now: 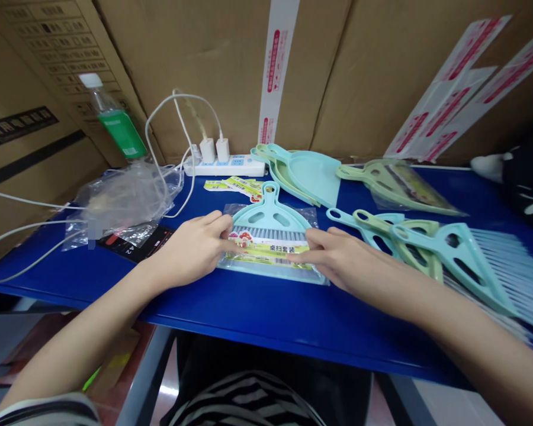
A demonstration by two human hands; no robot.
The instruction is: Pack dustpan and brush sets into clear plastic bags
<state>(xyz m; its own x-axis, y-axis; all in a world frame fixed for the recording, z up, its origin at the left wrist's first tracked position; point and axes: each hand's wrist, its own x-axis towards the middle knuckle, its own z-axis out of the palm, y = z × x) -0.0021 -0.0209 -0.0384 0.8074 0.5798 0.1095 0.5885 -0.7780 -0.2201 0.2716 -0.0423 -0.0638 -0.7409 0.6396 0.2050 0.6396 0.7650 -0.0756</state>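
In front of me on the blue table lies a light-blue brush and dustpan set (270,213) in a clear plastic bag, its handle pointing away from me. A yellow-green printed label (266,249) with mushroom pictures crosses the grey bristles. My left hand (202,245) is closed on the left edge of the pack, thumb over the label. At the right edge, my right hand (337,254) grips the pack too, with a finger laid along the label. The fingertips beneath the pack are hidden.
Loose brushes (453,254) in blue and green lie at the right. Behind stand stacked dustpans (313,171), a bagged green set (404,183), paper labels (235,186) and a power strip (231,167). Clear bags (124,195), cables and a bottle (122,130) occupy the left.
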